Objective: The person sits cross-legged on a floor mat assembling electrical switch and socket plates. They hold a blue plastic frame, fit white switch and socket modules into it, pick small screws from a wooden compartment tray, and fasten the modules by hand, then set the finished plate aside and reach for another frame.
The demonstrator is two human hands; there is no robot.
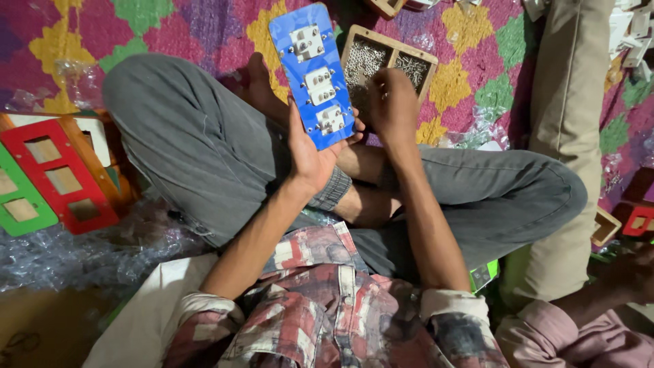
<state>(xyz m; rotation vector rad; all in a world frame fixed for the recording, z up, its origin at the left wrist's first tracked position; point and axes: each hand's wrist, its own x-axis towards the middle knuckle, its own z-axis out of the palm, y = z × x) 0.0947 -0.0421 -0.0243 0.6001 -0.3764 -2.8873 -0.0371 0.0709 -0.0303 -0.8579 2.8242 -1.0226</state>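
My left hand (310,153) holds a blue rectangular plate (312,75) upright by its lower end; three white socket parts are fixed along its middle. My right hand (392,102) reaches forward with fingers curled over a wooden divided tray (354,42) filled with small metal screws. Whether the fingers pinch a screw is hidden. I sit cross-legged in grey trousers on a colourful patterned mat.
Red (58,174), green (17,197) and orange (88,140) plates with square cut-outs are stacked at the left on crinkled clear plastic. Another person's trouser leg (569,116) and arm (599,293) are at the right. More red plates (637,221) lie at the far right.
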